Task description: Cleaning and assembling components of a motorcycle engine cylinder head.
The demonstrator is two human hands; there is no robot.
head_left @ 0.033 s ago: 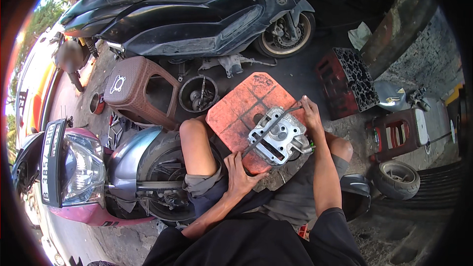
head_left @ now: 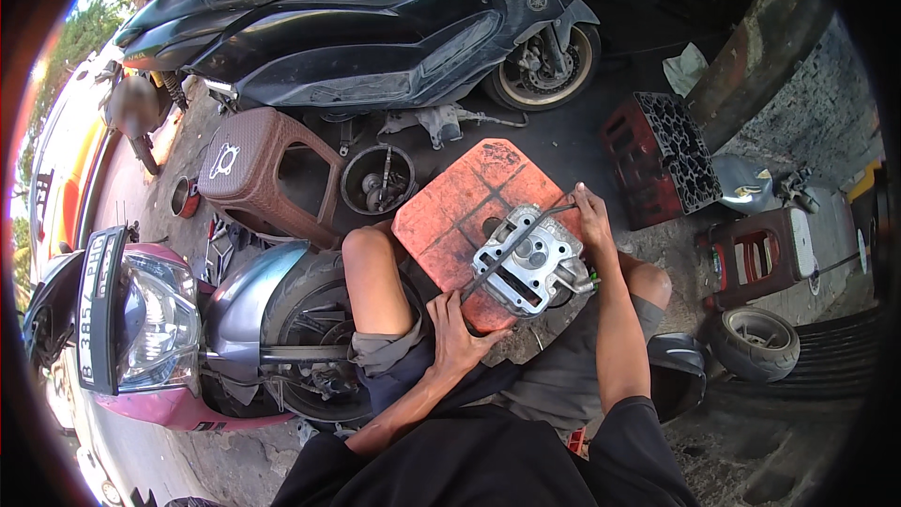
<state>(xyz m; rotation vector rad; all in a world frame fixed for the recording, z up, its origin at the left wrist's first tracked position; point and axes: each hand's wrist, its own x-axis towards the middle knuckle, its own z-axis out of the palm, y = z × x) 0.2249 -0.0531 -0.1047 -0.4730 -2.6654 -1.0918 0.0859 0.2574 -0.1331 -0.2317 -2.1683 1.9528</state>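
Observation:
A silver metal cylinder head lies on the top of an orange-red plastic stool between my knees. A thin dark metal strip runs diagonally across the head's upper face. My left hand grips the strip's lower end at the stool's near edge. My right hand pinches its upper end at the head's far right corner. Both of my forearms come in from the lower edge.
A brown plastic stool and a round black pan of parts stand behind my left knee. A black scooter is parked beyond, a pink-and-grey one at left. At right are a red crate, a small stool and a small tyre.

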